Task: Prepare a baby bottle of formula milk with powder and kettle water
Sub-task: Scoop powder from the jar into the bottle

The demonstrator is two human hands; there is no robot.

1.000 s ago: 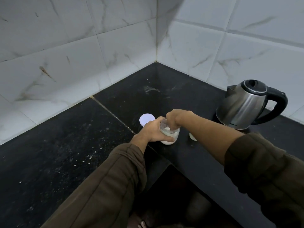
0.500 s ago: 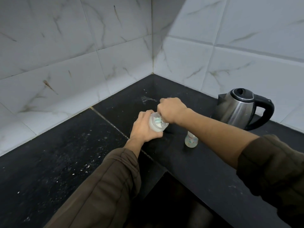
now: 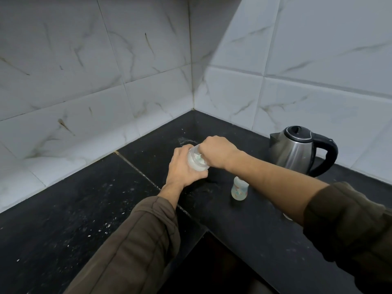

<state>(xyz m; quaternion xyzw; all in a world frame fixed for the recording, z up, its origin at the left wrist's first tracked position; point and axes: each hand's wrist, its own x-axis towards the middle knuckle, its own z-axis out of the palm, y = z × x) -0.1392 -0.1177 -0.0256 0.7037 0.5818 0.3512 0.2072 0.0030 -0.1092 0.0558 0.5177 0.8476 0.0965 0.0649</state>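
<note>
a person's left hand [image 3: 182, 168] grips a clear jar of white powder [image 3: 196, 161], tilted above the black desk [image 3: 63, 219]. the right hand [image 3: 218, 151] dips curled fingers into its mouth; whether they grasp anything cannot be told. the baby bottle [image 3: 239, 188] stands upright below the right wrist, with the steel kettle [image 3: 297, 149] beyond that forearm.
</note>
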